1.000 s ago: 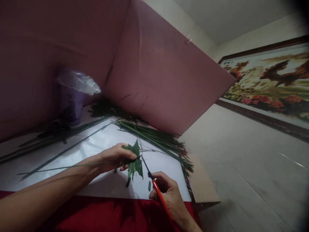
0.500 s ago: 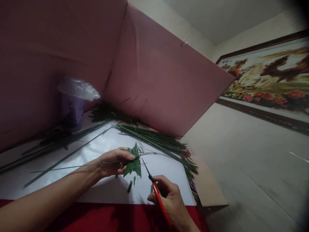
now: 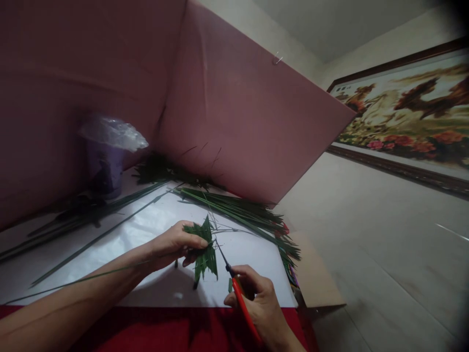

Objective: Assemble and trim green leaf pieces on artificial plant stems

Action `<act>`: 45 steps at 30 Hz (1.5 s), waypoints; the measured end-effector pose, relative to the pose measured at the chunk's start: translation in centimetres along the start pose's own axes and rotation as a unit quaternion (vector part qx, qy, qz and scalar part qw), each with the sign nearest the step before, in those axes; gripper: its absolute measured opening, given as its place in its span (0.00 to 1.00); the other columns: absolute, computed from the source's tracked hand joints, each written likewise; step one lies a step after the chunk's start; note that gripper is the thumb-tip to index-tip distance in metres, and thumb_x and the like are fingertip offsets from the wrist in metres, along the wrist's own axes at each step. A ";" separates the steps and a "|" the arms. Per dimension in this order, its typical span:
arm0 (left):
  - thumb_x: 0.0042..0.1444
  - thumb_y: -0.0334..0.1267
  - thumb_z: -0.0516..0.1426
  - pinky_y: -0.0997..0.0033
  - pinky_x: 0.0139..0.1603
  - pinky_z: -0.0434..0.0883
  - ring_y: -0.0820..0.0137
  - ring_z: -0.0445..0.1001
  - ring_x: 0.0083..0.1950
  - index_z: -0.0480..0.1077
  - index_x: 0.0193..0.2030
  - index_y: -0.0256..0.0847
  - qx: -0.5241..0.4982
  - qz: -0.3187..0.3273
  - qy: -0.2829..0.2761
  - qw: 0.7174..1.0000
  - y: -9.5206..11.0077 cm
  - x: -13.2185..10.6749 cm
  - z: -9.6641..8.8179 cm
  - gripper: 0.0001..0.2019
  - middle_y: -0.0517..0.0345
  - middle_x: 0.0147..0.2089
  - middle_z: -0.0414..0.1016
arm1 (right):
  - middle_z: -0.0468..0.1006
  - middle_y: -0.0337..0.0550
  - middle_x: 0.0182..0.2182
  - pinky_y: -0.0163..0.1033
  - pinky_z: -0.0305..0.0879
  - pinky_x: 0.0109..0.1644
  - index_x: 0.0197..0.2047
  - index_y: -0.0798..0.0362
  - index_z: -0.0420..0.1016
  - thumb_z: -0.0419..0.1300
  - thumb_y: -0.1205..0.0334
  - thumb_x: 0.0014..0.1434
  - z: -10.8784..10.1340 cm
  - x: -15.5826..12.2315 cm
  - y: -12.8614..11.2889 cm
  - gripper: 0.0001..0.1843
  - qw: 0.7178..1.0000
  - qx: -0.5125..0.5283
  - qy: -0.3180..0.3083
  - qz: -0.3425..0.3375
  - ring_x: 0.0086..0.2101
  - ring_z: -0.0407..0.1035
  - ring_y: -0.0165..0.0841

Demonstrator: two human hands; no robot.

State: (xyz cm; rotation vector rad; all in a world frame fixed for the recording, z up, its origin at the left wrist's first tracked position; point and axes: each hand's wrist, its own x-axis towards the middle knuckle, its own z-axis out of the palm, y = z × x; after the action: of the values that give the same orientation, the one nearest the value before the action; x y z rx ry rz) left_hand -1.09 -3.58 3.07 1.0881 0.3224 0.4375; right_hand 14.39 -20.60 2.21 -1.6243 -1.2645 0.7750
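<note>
My left hand [image 3: 185, 243] pinches a green piece of woven leaf strips [image 3: 207, 261] with jagged, pointed ends, the thumb lying across its middle. A long thin strip trails from that hand back over the forearm. Red-handled scissors [image 3: 240, 299] are gripped in my right hand [image 3: 258, 298], their dark blades pointing up and left. The blade tips come close to the right edge of the leaf piece; whether they touch it I cannot tell. Small green scraps lie on the white sheet [image 3: 146, 288] under the hands.
A bundle of long green leaves [image 3: 234, 210] lies at the back right. More leaf strips [image 3: 110, 208] stretch along the left. A purple cup [image 3: 104, 168] with a clear plastic bag stands behind them. Pink panels [image 3: 242, 107] rise at the back; red cloth [image 3: 146, 327] covers the front.
My left hand has turned the leaf piece slightly, and the trailing strip has swung lower over the forearm. The scissors have hardly moved.
</note>
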 end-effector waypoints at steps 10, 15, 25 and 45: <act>0.42 0.33 0.60 0.79 0.14 0.59 0.77 0.62 0.17 0.69 0.28 0.30 0.101 0.051 0.029 0.993 -0.4 0.1 0.0 0.07 0.59 0.18 0.67 | 0.56 0.30 0.17 0.30 0.48 0.23 0.37 0.56 0.72 0.64 0.66 0.45 -0.5 -1.1 0.8 0.14 1.000 0.000 0.011 0.004 0.21 0.48 0.24; 0.42 0.34 0.61 0.79 0.14 0.60 0.77 0.63 0.16 0.68 0.27 0.32 0.134 0.049 0.021 0.990 -0.5 0.1 0.1 0.07 0.61 0.16 0.66 | 0.59 0.31 0.17 0.30 0.50 0.23 0.37 0.56 0.72 0.63 0.66 0.44 -0.2 -0.9 0.3 0.14 0.999 0.030 0.014 0.017 0.20 0.51 0.24; 0.43 0.34 0.59 0.79 0.15 0.61 0.76 0.64 0.17 0.68 0.28 0.32 0.170 0.036 0.022 0.984 -0.1 -0.2 0.4 0.07 0.62 0.17 0.66 | 0.60 0.31 0.18 0.31 0.52 0.24 0.38 0.57 0.72 0.65 0.64 0.45 0.1 -0.5 0.5 0.15 0.999 0.036 0.006 0.029 0.21 0.53 0.24; 0.41 0.36 0.60 0.78 0.15 0.61 0.76 0.63 0.17 0.69 0.25 0.32 0.181 0.039 0.006 0.983 -0.4 0.0 0.2 0.07 0.61 0.17 0.66 | 0.70 0.36 0.18 0.32 0.56 0.25 0.39 0.57 0.71 0.65 0.63 0.45 -0.1 -0.8 0.6 0.16 0.996 0.070 -0.008 0.057 0.20 0.61 0.27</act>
State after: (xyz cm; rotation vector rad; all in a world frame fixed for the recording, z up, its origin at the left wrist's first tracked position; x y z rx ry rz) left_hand -0.96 -3.91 2.84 1.4563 0.3805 0.4658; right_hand 14.45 -21.37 1.68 -1.5897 -1.1108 0.9265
